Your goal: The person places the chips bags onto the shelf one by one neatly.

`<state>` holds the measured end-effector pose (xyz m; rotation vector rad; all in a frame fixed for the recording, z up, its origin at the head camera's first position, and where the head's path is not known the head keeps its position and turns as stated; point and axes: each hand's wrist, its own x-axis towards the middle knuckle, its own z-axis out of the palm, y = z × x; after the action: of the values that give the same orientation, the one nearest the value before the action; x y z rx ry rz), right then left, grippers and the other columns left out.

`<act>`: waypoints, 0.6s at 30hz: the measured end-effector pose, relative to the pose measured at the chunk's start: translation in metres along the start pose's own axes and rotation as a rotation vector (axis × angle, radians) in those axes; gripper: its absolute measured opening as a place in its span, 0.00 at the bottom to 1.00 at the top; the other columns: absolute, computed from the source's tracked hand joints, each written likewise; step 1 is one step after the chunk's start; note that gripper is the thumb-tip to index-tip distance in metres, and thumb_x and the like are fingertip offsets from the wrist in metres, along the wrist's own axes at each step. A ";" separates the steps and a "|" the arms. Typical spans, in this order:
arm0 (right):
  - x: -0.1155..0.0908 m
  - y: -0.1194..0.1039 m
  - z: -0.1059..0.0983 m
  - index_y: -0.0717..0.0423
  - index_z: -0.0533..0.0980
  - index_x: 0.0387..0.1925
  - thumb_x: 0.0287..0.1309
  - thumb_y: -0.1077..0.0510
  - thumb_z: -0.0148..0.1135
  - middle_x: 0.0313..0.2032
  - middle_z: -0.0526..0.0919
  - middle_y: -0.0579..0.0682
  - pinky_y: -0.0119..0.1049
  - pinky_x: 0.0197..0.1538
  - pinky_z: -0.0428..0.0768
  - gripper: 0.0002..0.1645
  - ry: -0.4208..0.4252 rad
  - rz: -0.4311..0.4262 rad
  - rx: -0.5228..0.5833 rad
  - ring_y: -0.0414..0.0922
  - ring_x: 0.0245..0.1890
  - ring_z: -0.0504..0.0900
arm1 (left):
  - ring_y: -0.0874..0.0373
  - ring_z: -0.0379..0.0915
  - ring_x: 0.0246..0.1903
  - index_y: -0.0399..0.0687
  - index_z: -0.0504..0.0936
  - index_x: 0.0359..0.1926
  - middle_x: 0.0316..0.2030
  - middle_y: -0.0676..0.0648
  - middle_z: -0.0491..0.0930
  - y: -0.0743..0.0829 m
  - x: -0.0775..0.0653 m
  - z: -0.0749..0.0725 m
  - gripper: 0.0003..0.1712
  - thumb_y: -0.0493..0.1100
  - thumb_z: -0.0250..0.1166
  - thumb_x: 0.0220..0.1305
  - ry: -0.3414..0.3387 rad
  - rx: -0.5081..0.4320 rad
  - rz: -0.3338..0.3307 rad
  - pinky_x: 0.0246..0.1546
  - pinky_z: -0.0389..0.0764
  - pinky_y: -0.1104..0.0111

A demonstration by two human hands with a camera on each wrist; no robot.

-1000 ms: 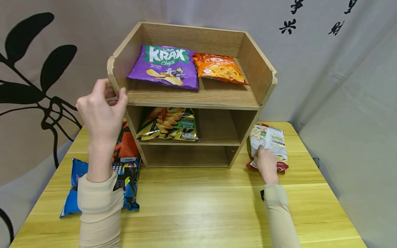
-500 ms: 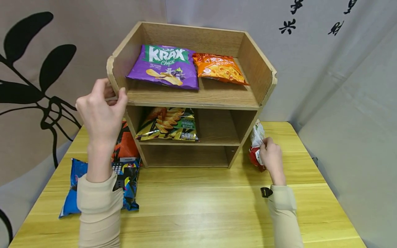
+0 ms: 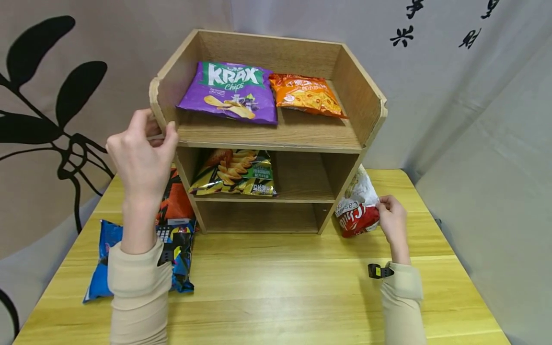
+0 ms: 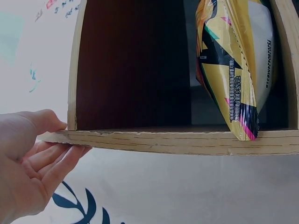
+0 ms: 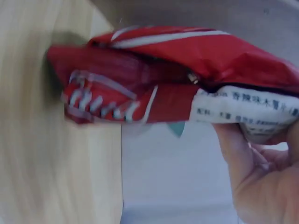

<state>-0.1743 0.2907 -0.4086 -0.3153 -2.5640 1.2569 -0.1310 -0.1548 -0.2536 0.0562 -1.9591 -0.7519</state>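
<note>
- My left hand [image 3: 144,155] grips the wooden shelf [image 3: 267,136].
- My right hand [image 3: 394,218] pinches a red-and-white bag [image 3: 357,208] by its edge.
- Held one-sidedly, it could slip down left of that hand.

Left fingers [image 4: 58,169] grip high; right fingers [image 5: 233,151] pinch.

The shelf [image 3: 258,135] is rough-edged, matt wood; the red bag [image 3: 361,218] creased plastic; the tabletop [image 3: 267,287] smooth, glossy wood.
</note>
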 end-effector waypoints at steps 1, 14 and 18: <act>0.001 0.003 -0.003 0.70 0.74 0.43 0.63 0.64 0.48 0.36 0.82 0.66 0.25 0.23 0.73 0.13 0.003 0.021 0.013 0.27 0.18 0.69 | 0.40 0.84 0.29 0.31 0.80 0.41 0.34 0.37 0.87 0.000 0.000 0.000 0.15 0.41 0.59 0.61 -0.001 -0.002 0.001 0.30 0.56 0.98; 0.010 0.028 -0.022 0.70 0.67 0.47 0.59 0.69 0.42 0.41 0.76 0.66 0.31 0.24 0.82 0.15 -0.085 0.209 0.138 0.30 0.16 0.76 | 0.40 0.84 0.30 0.31 0.80 0.41 0.34 0.37 0.87 0.000 0.001 -0.001 0.15 0.41 0.59 0.61 0.013 -0.001 0.004 0.30 0.56 0.98; 0.010 0.032 -0.022 0.71 0.66 0.49 0.56 0.72 0.39 0.49 0.70 0.71 0.30 0.23 0.81 0.18 -0.079 0.255 0.153 0.30 0.15 0.74 | 0.40 0.84 0.30 0.32 0.80 0.40 0.34 0.37 0.87 0.000 0.001 0.000 0.14 0.41 0.59 0.61 0.007 -0.005 -0.003 0.30 0.56 0.98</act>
<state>-0.1743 0.3293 -0.4194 -0.5854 -2.5341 1.5736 -0.1318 -0.1555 -0.2528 0.0593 -1.9512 -0.7577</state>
